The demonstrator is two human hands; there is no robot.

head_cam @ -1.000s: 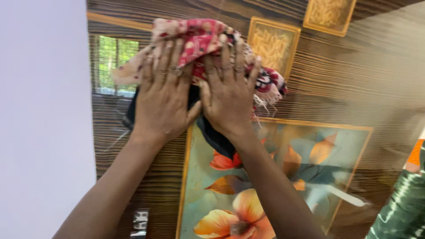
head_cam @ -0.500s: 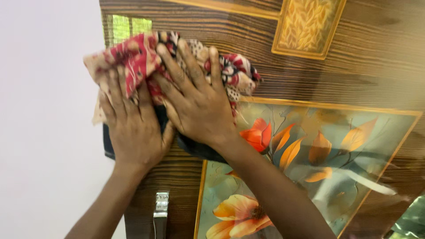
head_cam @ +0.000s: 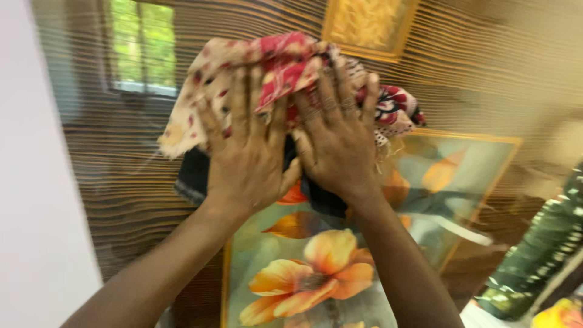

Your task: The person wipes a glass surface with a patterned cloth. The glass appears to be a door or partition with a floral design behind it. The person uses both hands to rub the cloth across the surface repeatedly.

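Note:
Both of my hands press a crumpled cloth (head_cam: 285, 61), red, cream and black patterned, flat against a glossy dark wood-grain door (head_cam: 121, 182). My left hand (head_cam: 249, 155) lies on the cloth's left part, fingers spread upward. Beside it, thumbs nearly touching, my right hand (head_cam: 337, 136) covers the right part. The cloth's lower dark edge overlaps the top of a painted flower panel (head_cam: 316, 273) with orange blooms.
A gold leaf-pattern square inlay (head_cam: 367, 24) sits on the door above the cloth. A window's reflection (head_cam: 143, 48) shows at upper left. A pale wall (head_cam: 30, 212) borders the door on the left. Green patterned fabric (head_cam: 540, 255) hangs at lower right.
Both hands have slid the cloth from the door's left edge toward the right and slightly up. The view has shifted and the door handle has dropped out of sight.

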